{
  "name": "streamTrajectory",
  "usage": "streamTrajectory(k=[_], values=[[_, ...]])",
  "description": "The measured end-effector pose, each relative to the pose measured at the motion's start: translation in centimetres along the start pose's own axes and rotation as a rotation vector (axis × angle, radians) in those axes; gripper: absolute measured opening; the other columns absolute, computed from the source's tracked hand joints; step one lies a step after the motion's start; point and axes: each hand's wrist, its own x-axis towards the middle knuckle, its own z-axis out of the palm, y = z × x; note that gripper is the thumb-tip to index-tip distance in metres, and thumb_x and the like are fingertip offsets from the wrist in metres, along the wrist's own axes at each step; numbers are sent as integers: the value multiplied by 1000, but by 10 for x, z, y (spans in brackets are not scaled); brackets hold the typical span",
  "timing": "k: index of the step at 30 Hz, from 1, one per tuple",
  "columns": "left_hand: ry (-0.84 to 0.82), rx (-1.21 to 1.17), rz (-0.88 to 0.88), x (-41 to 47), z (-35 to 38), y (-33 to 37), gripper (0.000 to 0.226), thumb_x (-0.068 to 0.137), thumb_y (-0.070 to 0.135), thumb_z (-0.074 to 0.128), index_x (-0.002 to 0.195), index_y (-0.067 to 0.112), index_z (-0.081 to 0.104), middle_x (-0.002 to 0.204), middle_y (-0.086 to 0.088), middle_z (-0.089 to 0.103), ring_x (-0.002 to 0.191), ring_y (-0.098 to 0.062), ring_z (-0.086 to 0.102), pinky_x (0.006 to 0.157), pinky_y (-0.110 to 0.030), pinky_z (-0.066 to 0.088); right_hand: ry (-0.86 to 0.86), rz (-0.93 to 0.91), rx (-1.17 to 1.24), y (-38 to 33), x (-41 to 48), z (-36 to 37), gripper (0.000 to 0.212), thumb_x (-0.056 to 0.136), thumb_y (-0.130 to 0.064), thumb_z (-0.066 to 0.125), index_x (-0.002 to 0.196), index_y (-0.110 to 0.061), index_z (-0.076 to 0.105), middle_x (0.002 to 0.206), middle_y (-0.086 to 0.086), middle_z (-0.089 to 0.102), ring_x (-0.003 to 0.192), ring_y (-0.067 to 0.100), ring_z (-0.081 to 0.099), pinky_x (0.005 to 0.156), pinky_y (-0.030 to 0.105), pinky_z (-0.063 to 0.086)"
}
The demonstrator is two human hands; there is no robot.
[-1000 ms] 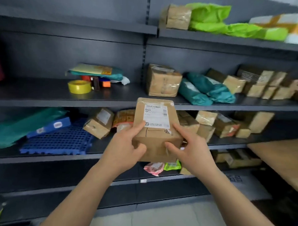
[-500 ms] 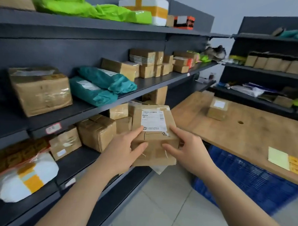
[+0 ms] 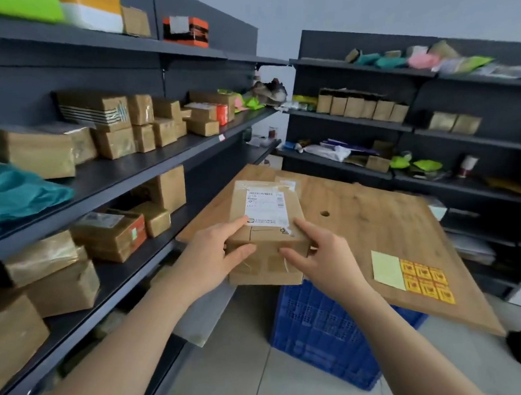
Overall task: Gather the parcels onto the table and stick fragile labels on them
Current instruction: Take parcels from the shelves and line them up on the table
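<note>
At the wooden table's (image 3: 371, 220) near-left edge, a cardboard parcel (image 3: 265, 227) with a white shipping label is held off the tabletop. Left hand (image 3: 212, 255) grips its left side, thumb on top; right hand (image 3: 325, 260) grips its right side. Fragile-sticker sheet (image 3: 426, 279) lies flat on the table's near-right part. Blue crate (image 3: 322, 328) sits under the table.

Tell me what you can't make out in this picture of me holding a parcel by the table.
Head view, shipping label print on the held parcel: too small and blurred.
Head view, second parcel on the table: mostly hidden behind the held parcel.
Head view, fragile label sheet wording: too small.
Head view, dark object at the right edge: cut off by the frame.
</note>
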Motion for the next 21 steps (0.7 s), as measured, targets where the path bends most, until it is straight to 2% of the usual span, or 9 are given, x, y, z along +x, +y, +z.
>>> streamTrajectory(k=[3,6,9,13,16,18,21], values=[[-17,-21,29,47,26,-1,62,89,39,59,145,29,34,137,7,49,113,0,44,92,-17,39,16,33,-31,34,34,-11,67,83,-35,71,142,-28,41,108,-25,50,93,-2,56,76,11,46],[-53,-51,27,90,50,-8,61,89,40,60,144,28,36,136,5,51,115,-6,49,96,-23,43,26,75,-58,66,63,-16,67,83,-36,71,143,-28,41,107,-24,50,88,-6,54,66,4,43],[-94,-68,22,133,74,-18,61,87,41,61,143,29,38,135,6,52,110,-6,52,91,-21,44,33,124,-69,99,92,-16,67,83,-35,71,142,-28,41,105,-23,52,86,-8,54,64,3,43],[-145,-51,24,196,107,-32,63,85,43,64,142,31,41,134,8,52,108,-6,53,88,-20,44,63,178,-87,143,135,-16,67,82,-34,72,142,-26,43,111,-19,57,92,-2,56,74,8,43],[-192,-98,24,247,130,-43,63,82,44,68,139,32,44,132,10,54,104,-4,52,85,-19,42,91,220,-97,173,169,-19,62,81,-33,73,138,-27,48,100,-26,54,90,-2,56,74,10,44],[-240,-118,28,280,145,-50,64,80,43,70,139,33,45,132,9,54,105,-8,55,88,-23,44,114,250,-101,193,191,-20,61,80,-32,74,136,-27,51,100,-27,53,90,-2,57,77,10,44],[-301,-136,24,326,168,-57,66,77,41,75,137,33,47,128,6,57,103,-14,58,92,-32,49,146,307,-100,223,219,-22,64,78,-31,76,137,-25,51,110,-18,59,94,0,58,83,14,45]])
